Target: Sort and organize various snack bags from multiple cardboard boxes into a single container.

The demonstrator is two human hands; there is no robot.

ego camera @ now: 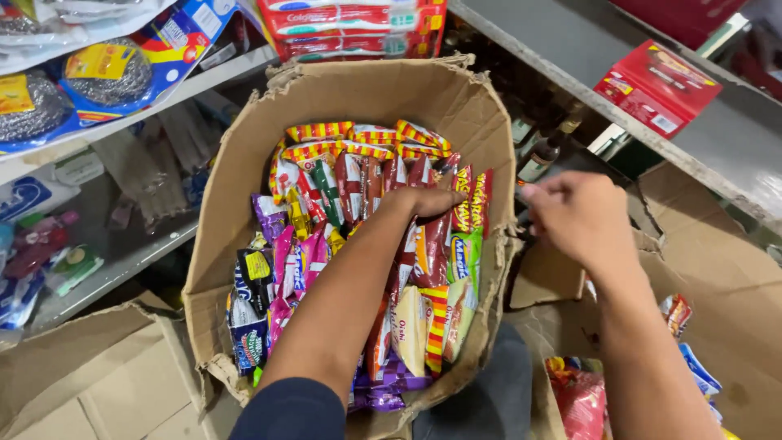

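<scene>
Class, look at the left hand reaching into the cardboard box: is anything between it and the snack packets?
Nothing visible: the left hand already rests on the snack packets inside the open-topped cardboard box.

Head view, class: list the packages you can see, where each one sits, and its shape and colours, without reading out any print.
Snack packets: upright in the cardboard box, under the left hand; red, yellow, green, pink, purple.
Red flat box: grey shelf, upper right.
Steel scourers: blue-yellow cards, upper left shelf.
Red bag: lower right, below the right hand.
</scene>
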